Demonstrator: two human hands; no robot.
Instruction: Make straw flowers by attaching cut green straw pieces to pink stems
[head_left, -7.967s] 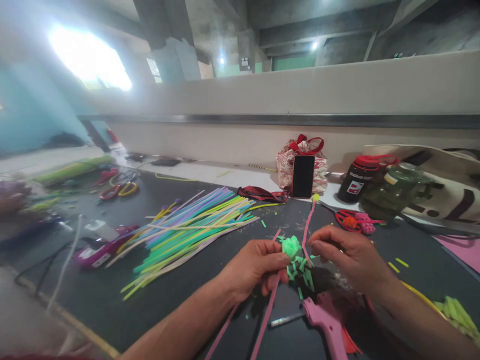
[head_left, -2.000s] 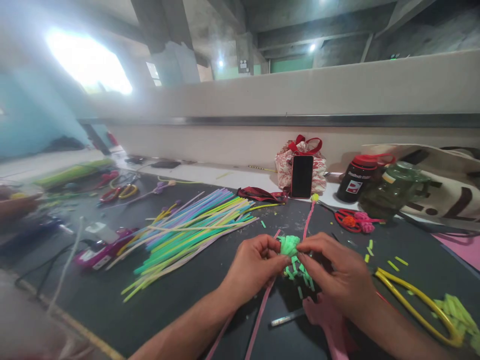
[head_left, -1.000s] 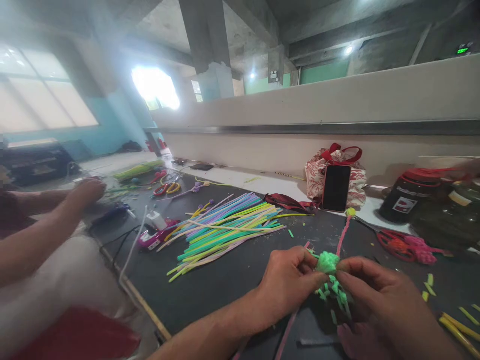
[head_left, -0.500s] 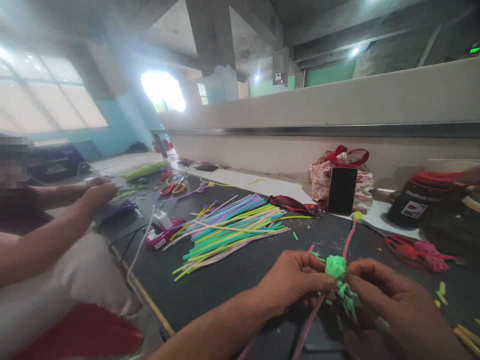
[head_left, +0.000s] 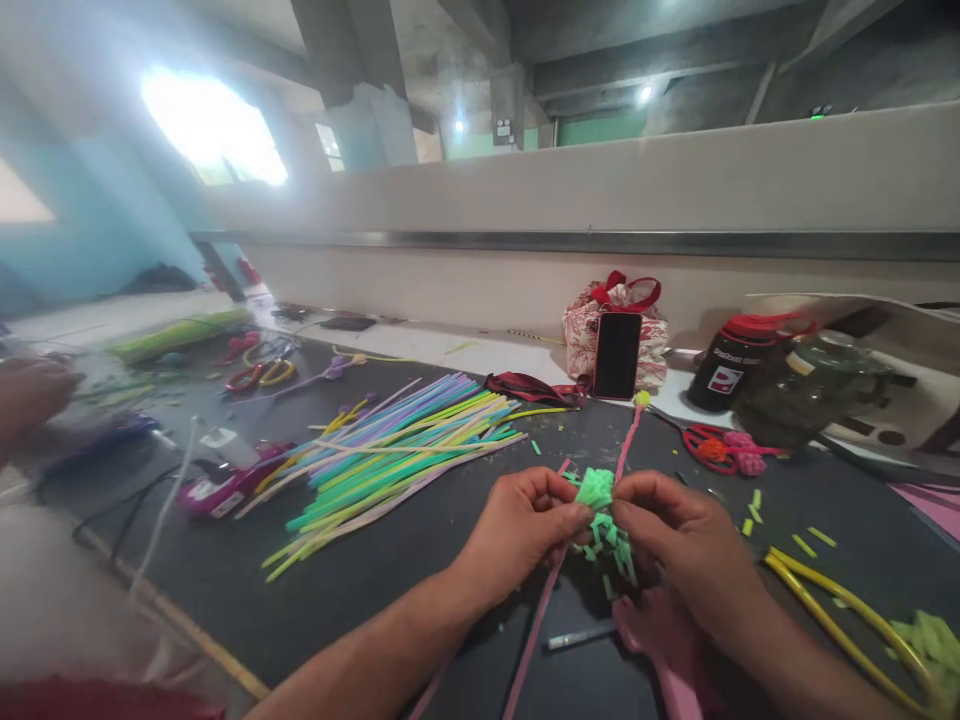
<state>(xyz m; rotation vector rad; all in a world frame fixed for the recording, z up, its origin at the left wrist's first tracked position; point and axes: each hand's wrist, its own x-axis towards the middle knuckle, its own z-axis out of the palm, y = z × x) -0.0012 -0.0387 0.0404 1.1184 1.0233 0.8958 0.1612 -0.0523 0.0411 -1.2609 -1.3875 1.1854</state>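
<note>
My left hand [head_left: 517, 530] and my right hand [head_left: 671, 535] face each other above the dark table. Both have thumb and fingers pinched on a small bright green woven straw piece [head_left: 596, 487] between them. Loose green cut ends [head_left: 609, 545] hang beneath it. Behind it a twisted pink stem [head_left: 628, 440] runs up to a yellow knob [head_left: 642, 398]. A long pink strand [head_left: 536, 630] passes below my left hand. Close to my right wrist lies a pink plastic tool [head_left: 660, 640], partly covered by the hand.
Coloured straws [head_left: 405, 450] lie in a pile to the left, beside a magenta device [head_left: 225, 485]. Behind stand a phone [head_left: 616, 355], a patterned bag [head_left: 581, 325] and a black bottle [head_left: 727, 365]. Yellow handles [head_left: 847, 610] lie at right. Another person's blurred hand [head_left: 37, 395] is far left.
My view has turned to the right, so everything sits further left. Both hands still pinch the green piece. The pink tool and yellow handles show more fully.
</note>
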